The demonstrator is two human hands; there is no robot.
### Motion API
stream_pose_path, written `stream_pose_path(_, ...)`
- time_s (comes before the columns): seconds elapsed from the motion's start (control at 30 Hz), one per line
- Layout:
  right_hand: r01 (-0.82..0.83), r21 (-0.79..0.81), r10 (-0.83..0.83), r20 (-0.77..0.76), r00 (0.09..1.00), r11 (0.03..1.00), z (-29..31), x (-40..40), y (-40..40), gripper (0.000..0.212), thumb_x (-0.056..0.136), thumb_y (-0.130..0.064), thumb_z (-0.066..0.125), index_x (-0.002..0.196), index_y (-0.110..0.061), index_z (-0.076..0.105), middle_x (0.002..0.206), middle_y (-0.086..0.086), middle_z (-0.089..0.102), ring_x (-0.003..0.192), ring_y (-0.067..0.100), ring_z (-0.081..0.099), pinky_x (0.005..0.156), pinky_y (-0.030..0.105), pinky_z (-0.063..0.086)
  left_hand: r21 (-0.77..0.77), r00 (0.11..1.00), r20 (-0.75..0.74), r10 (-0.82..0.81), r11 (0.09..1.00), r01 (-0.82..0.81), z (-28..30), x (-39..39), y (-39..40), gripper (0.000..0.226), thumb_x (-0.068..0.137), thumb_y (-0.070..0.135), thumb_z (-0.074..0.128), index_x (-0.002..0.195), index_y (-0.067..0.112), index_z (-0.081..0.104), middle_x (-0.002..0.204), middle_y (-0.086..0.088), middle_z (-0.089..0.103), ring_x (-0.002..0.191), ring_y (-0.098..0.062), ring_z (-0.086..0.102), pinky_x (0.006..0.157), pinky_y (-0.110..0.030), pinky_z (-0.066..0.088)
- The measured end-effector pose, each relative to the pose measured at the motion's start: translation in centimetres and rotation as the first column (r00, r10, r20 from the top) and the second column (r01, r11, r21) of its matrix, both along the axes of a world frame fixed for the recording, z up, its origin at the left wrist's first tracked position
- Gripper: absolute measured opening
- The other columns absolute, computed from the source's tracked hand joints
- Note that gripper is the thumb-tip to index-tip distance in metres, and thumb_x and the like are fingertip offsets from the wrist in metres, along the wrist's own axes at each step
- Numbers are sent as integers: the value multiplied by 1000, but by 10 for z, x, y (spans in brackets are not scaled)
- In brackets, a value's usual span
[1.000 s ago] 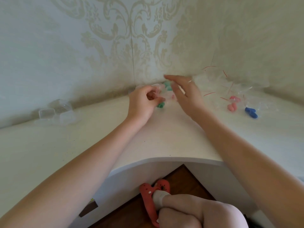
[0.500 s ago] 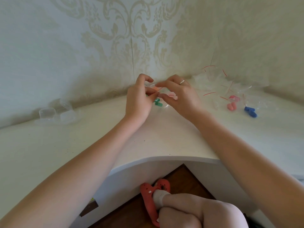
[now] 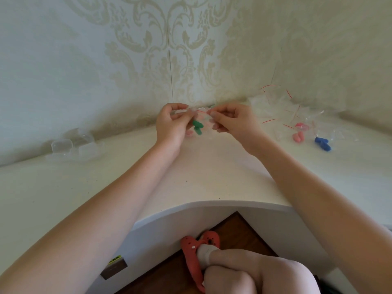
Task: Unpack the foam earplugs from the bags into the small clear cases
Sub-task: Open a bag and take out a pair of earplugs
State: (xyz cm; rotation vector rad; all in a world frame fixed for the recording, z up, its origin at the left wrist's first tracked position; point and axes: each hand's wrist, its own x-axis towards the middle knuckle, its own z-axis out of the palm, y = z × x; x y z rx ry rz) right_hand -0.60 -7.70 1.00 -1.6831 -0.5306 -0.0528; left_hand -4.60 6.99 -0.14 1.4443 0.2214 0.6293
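Head view, only cam. Both hands up near the back corner of the desk, working one small clear bag w/ a red zip strip along its top. Left hand pinches the bag's left top edge, fingers curled; right hand pinches the right top edge, same way. Looks like they're pulling the seal apart, so step in hand is prob. opening the bag.

Green plugs hang in the bag's bottom, just below and between the two hands, close to the left thumb side. Something pink shows just beside the left hand, low; can't tell if it's in the bag or on the desk behind.

Cases sit well apart on the left by the wall, none near the hands. Pile of more bags on the right, w/ pink plugs and blue plugs in front of it, apparently bagged.

Risks, my read:
- Seal gives suddenly, bag jerks, the light foam plugs pop out and roll off the curved front edge to the floor.
- Thin film may tear instead of unzip.
- No case near, so plugs need carrying across to the left, w/ a chance of dropping them.
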Motion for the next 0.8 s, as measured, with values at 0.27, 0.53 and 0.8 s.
stream_pose_path(0.27,-69,204,110,-195,975,976,0,-3,0,16,92,-1,54,87,-10,67,61,-2,59,55,6,56,59,17,51,-60,975,-83,-208,977,203,1,1,7,19,85,21,70,97,7,68,80,-5,72,64,-14,65,66,-32,53)
stream_pose_path(0.53,129,278,-45,-288,957,952,2,3,-6,15,92,-6,57,78,-9,61,66,2,56,52,7,56,59,21,52,-114,879,-177,-444,896,430,-1,-3,10,15,83,10,70,98,9,69,90,-5,73,73,-13,70,66,-20,57)
stream_pose_path(0.8,153,361,-7,-375,927,920,4,7,-12,11,89,-10,62,79,-9,58,70,2,57,59,10,54,53,19,49,-153,934,-148,-326,940,304,1,0,16,5,88,5,63,84,4,67,71,-4,72,67,-13,69,66,-23,59)
